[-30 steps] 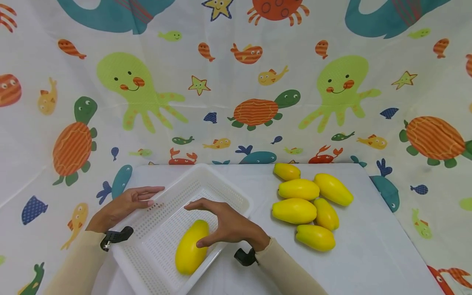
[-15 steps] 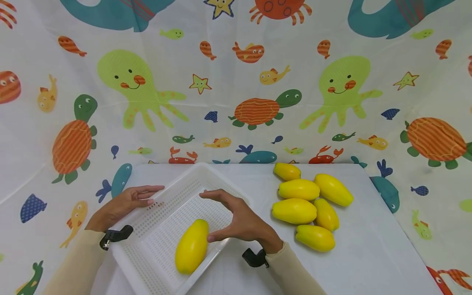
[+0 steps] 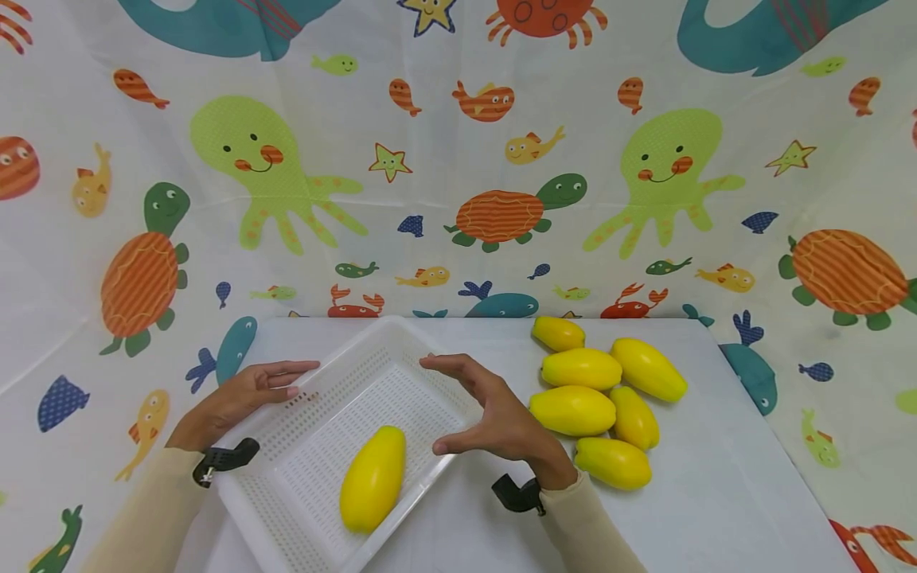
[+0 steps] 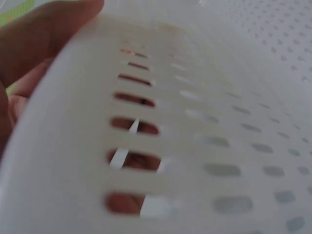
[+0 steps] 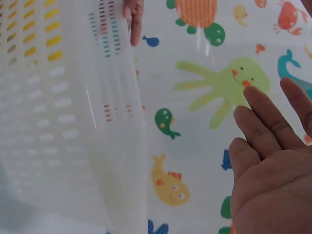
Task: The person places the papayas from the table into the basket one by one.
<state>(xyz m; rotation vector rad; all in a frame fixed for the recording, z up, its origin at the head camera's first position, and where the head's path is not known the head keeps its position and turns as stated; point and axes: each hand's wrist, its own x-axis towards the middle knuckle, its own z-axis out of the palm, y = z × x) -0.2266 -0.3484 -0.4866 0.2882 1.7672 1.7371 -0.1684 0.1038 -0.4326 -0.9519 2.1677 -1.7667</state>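
A white perforated plastic basket stands slantwise on the table with one yellow papaya lying inside. My left hand holds the basket's left rim. In the left wrist view its thumb lies at the rim, and parts of the hand show through the side slots. My right hand holds nothing and hovers at the basket's right rim, thumb and fingers spread wide apart. The right wrist view shows its open palm beside the basket wall.
Several yellow papayas lie grouped on the white-covered table, right of the basket. A white curtain printed with sea animals hangs behind the table. Each wrist wears a small black camera.
My right hand has moved away from the papaya in the basket, right and slightly up to the basket's right rim. The left hand and the basket have stayed in place.
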